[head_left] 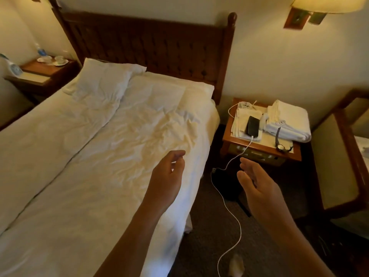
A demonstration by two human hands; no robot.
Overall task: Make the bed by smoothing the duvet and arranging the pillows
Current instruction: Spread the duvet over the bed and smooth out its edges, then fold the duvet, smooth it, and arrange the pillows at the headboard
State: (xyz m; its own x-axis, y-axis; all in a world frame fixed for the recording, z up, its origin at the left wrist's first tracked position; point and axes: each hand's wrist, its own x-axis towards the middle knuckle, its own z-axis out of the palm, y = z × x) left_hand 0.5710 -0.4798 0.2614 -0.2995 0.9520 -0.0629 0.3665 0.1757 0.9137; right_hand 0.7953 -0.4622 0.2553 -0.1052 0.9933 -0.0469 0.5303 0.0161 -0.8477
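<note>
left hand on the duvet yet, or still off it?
Cannot tell. In the head view the left hand overlaps the wrinkled duvet near the bed's right edge, fingers loosely curled and gripping nothing, but from above neither contact nor a gap shows plainly.

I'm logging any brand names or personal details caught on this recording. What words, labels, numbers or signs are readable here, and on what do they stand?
None can be read.
Clear plastic water bottle with blue label on the far wooden nightstand: print too blurred.
Dark wristwatch on the near wooden nightstand: dial too small.
Black smartphone on folded cloth: screen dark, no text.
White bed linen: no visible marking.
</note>
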